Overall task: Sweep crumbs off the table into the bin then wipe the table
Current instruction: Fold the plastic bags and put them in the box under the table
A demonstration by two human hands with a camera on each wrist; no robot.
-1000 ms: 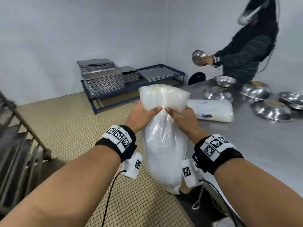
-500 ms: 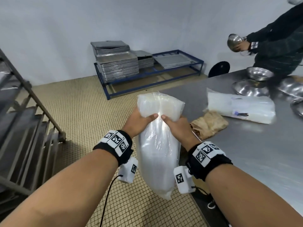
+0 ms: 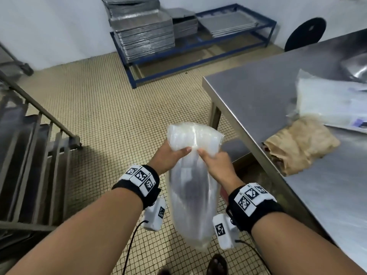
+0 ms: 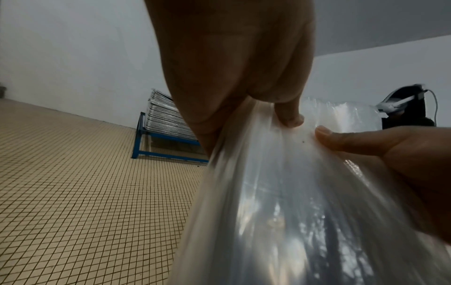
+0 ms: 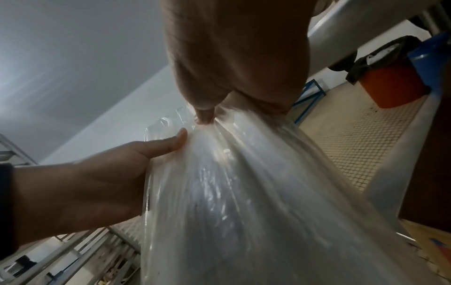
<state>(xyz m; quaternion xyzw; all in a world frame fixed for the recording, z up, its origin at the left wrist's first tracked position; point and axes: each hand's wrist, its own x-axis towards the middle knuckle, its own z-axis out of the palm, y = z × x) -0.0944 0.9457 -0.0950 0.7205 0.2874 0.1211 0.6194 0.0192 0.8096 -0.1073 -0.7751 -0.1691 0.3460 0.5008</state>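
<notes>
A clear plastic bag (image 3: 191, 195) hangs over the tiled floor, just left of the steel table (image 3: 264, 96). My left hand (image 3: 170, 155) and right hand (image 3: 213, 161) both pinch its upper part side by side, thumbs on the near face, with the bag's top bunched above them. The left wrist view has the plastic bag (image 4: 292, 192) gathered under my left hand (image 4: 244, 96), the right thumb beside it. Seen from the right wrist, the plastic bag (image 5: 244, 192) is pinched by my right hand (image 5: 219, 100). A brown cloth (image 3: 297, 147) lies crumpled near the table's edge.
A flat pack of plastic bags (image 3: 333, 104) lies on the table behind the cloth. A blue rack (image 3: 198, 44) of stacked metal trays stands by the far wall. A metal trolley rack (image 3: 29, 155) is at my left. An orange bin (image 5: 388, 81) with a black liner sits under the table.
My view has tilted down and left, away from the other person and the bowls. Both hands have come lower and nearer with the bag, which now hangs over the floor by the table corner.
</notes>
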